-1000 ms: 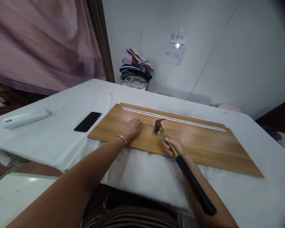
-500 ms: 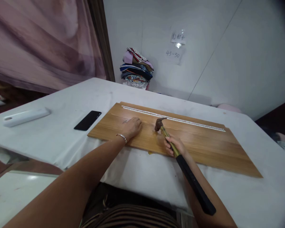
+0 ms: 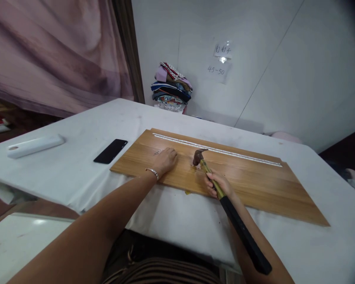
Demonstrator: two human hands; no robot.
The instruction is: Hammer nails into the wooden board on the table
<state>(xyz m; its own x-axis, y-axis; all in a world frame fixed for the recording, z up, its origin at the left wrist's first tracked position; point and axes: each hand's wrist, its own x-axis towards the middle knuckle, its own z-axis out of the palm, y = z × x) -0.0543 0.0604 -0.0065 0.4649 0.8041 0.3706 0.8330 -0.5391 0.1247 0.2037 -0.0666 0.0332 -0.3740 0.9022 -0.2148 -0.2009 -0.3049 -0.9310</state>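
Rust-brown metal up top, yellowish shaft, black grip at the bottom: that's the hammer point(image 3: 232, 213), with its head over the wooden board point(image 3: 260, 182). The right hand point(image 3: 221, 182) has it, fingers wrapped closed around the yellow stretch, choked up near the head rather than down on the black part.

Long axis runs on a slant, head away and to the left, butt end back toward the person along the right forearm. So the head sits just past the right fingers, with the left hand point(image 3: 165, 161) near its other side but not touching. Can't tell if the head is touching wood.

That left hand lies palm down on the board, fingers together and slightly curled — can't see if anything's under them. Some thin metal bits point(image 3: 157, 152), nails by the look, lie just beside it.

Further out, two white strips point(image 3: 215, 150) run along the board's far side, any markings too small to read. Left of the board there's a black phone point(image 3: 111, 151) on the white-covered tabletop point(image 3: 79, 134), no brand showing. On the wall, a handwritten sheet point(image 3: 216, 71) says "45-50", and the upper sheet point(image 3: 223, 50) looks like 钉钉子.
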